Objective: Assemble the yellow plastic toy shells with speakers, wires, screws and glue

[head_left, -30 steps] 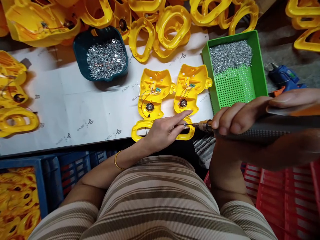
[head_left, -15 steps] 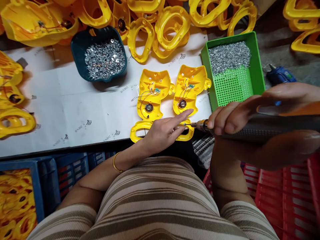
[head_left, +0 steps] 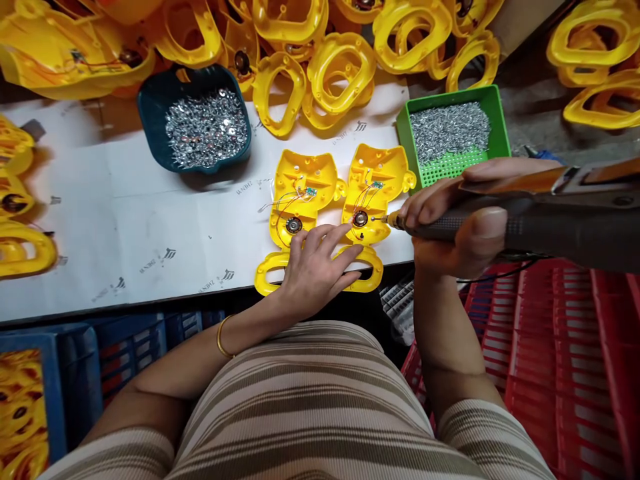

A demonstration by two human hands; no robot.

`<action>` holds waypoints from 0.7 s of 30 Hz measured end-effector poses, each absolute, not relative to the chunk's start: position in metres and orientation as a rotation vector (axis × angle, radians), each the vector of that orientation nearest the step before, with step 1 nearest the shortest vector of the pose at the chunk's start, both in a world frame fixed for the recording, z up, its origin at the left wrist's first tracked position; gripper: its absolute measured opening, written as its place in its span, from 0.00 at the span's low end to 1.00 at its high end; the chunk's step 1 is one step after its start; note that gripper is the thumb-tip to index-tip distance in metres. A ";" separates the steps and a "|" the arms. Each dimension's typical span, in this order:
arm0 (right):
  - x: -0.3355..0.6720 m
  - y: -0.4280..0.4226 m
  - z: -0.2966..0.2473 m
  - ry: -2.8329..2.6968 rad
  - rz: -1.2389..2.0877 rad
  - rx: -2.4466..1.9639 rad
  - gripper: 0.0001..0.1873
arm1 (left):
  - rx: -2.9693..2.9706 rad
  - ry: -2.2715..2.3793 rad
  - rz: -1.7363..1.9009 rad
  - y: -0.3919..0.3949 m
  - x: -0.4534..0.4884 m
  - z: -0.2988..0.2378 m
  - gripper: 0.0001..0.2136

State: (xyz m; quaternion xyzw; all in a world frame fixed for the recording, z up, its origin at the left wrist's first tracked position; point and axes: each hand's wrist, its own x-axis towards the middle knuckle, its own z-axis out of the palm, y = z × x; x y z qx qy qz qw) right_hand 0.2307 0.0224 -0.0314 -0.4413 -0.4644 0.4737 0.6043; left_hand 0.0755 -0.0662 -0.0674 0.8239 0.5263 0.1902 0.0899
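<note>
Two yellow plastic toy shells lie open side by side on the white sheet, the left shell (head_left: 303, 193) and the right shell (head_left: 376, 183), each with a small speaker, wires and a tiny circuit board. My left hand (head_left: 315, 267) rests flat with fingers spread on the shells' lower handle loops. My right hand (head_left: 450, 223) is wrapped round an electric screwdriver (head_left: 525, 223), whose bit tip touches the right shell beside its speaker (head_left: 360, 218).
A dark teal bowl (head_left: 150, 143) and a green tray (head_left: 500, 127) both hold piles of small silver screws. Yellow handle rings (head_left: 345, 63) are heaped along the back and left. Blue crates (head_left: 75, 360) stand below left, a red crate (head_left: 575, 360) below right.
The screwdriver tip moved up from my left fingertip to the right shell near its speaker. My left hand flattened onto the handle loops. The view shifted slightly.
</note>
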 end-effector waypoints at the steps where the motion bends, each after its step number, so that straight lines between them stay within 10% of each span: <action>1: 0.227 0.022 -0.029 -1.061 1.001 -0.990 0.29 | 2.449 1.566 0.554 -0.066 0.076 -0.067 0.15; 21: 0.237 0.037 -0.049 -1.425 1.050 -0.460 0.10 | 2.486 1.457 0.568 -0.067 0.077 -0.086 0.13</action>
